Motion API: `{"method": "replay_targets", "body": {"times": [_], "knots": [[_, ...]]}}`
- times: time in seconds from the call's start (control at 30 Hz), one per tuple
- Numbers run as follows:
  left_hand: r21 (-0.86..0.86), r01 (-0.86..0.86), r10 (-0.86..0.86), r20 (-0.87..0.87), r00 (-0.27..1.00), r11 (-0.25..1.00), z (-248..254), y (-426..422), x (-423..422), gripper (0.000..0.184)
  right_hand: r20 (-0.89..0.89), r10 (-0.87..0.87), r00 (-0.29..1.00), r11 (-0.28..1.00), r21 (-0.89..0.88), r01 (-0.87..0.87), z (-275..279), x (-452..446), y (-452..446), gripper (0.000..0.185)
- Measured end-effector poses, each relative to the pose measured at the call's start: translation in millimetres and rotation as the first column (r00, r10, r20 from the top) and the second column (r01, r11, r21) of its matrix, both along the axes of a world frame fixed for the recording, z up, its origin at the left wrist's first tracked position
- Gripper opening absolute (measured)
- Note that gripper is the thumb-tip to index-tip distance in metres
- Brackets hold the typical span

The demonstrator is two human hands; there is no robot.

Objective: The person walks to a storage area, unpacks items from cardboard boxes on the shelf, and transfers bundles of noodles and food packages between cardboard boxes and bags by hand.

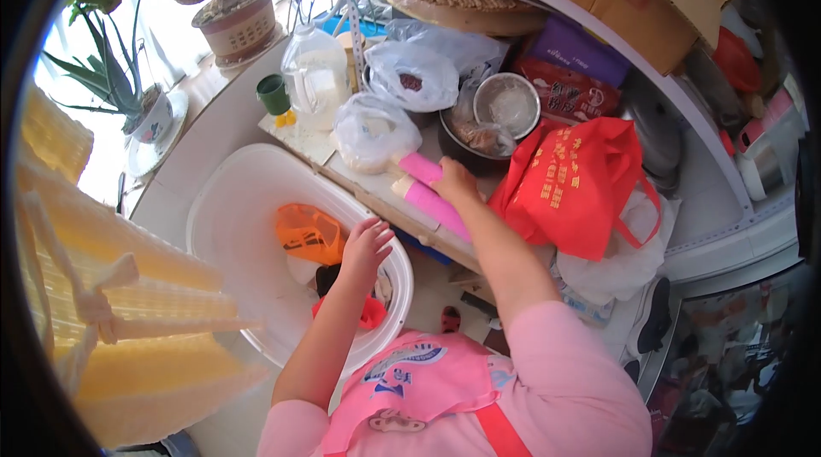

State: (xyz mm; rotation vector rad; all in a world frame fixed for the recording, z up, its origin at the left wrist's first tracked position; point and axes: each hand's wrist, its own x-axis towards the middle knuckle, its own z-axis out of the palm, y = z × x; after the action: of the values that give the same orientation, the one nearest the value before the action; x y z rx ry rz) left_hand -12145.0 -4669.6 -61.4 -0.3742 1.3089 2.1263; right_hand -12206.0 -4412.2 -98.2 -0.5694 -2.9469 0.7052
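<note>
On the low shelf, my right hand [457, 182] is at the pink-wrapped rolls [434, 207], with its fingers bent at the end of one of them. Over the rim of the large white tub [248, 168] hangs my left hand [368, 245], fingers apart and nothing in it. Inside the tub lie an orange bag [310, 233], a red item [370, 313] and something dark. White plastic bags [374, 134] sit just beyond the rolls. Right of my right hand stands a red cloth bag [569, 188] with yellow lettering.
A steel bowl [507, 104] rests in a dark pot behind the rolls. A clear jug [315, 76] and a green cup [274, 94] stand at the shelf's left end. Potted plants line the sill. A yellow curtain [145, 312] hangs left; an upper shelf holds a cardboard box [616, 0].
</note>
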Motion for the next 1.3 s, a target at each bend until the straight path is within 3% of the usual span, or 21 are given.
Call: {"method": "replay_targets", "body": {"times": [0.1,0.17,0.2,0.27,0.33,0.4,0.47,0.53,0.57,0.63,0.67,0.73,0.8,0.87,0.93,1.0,1.1,1.2,1.27,1.3], "knots": [[-0.015,-0.022,0.022,0.016,1.0,1.0,-4,-4,3,0.037,-0.024,-0.056,0.998,0.998,-0.015,0.056,-32,-4,6,0.042],[-0.011,-0.032,0.032,0.019,0.999,0.999,-3,-1,-2,0.036,-0.194,0.081,0.978,0.997,-0.004,-0.083,-18,-1,1,0.037],[-0.002,-0.03,0.03,0.022,0.999,1.0,-4,-2,-3,0.036,-0.377,0.181,0.908,0.975,-0.049,-0.215,-1,4,-5,0.036],[0.012,0.018,-0.018,-0.003,1.0,1.0,0,0,-8,0.036,-0.571,0.331,0.751,0.912,-0.01,-0.41,97,36,-24,0.04],[-0.029,0.06,-0.062,-0.094,0.994,0.998,23,13,-15,0.038,-0.685,0.472,0.555,0.865,0.237,-0.443,206,75,-24,0.041],[-0.033,0.12,-0.125,-0.255,0.959,0.992,67,28,-22,0.038,-0.719,0.592,0.364,0.806,0.526,-0.271,318,112,-4,0.041],[-0.085,0.143,-0.166,-0.46,0.872,0.986,129,50,-27,0.037,-0.716,0.663,0.218,0.744,0.664,-0.081,421,135,29,0.034],[-0.047,0.164,-0.15,-0.697,0.701,0.985,196,69,-34,0.037,-0.724,0.592,0.356,0.773,0.635,0.006,500,144,64,0.038],[-0.051,0.159,-0.132,-0.821,0.555,0.986,230,78,-37,0.036,-0.724,0.601,0.339,0.764,0.645,0.021,520,142,83,0.038],[-0.032,0.118,-0.061,-0.967,0.246,0.992,297,101,-41,0.037,-0.556,0.494,0.669,0.718,0.694,0.047,548,138,113,0.045],[-0.008,0.086,-0.016,-0.995,0.099,0.996,326,114,-42,0.039,-0.561,0.503,0.657,0.709,0.703,0.058,547,138,119,0.045],[-0.111,-0.139,-0.138,-0.969,-0.205,0.984,382,136,-39,0.044,-0.279,0.341,0.898,0.599,0.801,0.021,534,136,128,0.05],[-0.063,-0.297,-0.206,-0.853,-0.479,0.953,421,164,-43,0.051,-0.322,0.352,0.879,0.625,0.78,0.036,520,131,139,0.059],[-0.055,-0.339,-0.253,-0.778,-0.576,0.939,443,201,-57,0.054,-0.356,0.321,0.878,0.615,0.783,0.092,514,135,130,0.061],[-0.04,-0.384,-0.302,-0.696,-0.652,0.922,447,230,-75,0.058,-0.452,0.403,0.796,0.596,0.79,0.146,504,131,137,0.06],[-0.249,-0.555,-0.59,-0.537,-0.603,0.794,451,249,-87,0.068,-0.468,0.453,0.759,0.599,0.79,0.13,502,134,138,0.061],[-0.225,-0.534,-0.558,-0.556,-0.616,0.815,451,259,-97,0.063,-0.466,0.488,0.738,0.585,0.802,0.12,510,139,140,0.06],[-0.159,-0.496,-0.491,-0.566,-0.663,0.854,448,265,-104,0.059,-0.39,0.497,0.775,0.654,0.756,-0.039,536,141,143,0.055],[-0.108,-0.491,-0.457,-0.575,-0.678,0.865,445,267,-105,0.057,-0.51,0.593,0.622,0.621,0.782,0.049,565,136,134,0.051],[-0.132,-0.497,-0.474,-0.577,-0.665,0.858,447,265,-104,0.057,-0.494,0.575,0.652,0.635,0.772,0.026,585,134,125,0.052]]}}
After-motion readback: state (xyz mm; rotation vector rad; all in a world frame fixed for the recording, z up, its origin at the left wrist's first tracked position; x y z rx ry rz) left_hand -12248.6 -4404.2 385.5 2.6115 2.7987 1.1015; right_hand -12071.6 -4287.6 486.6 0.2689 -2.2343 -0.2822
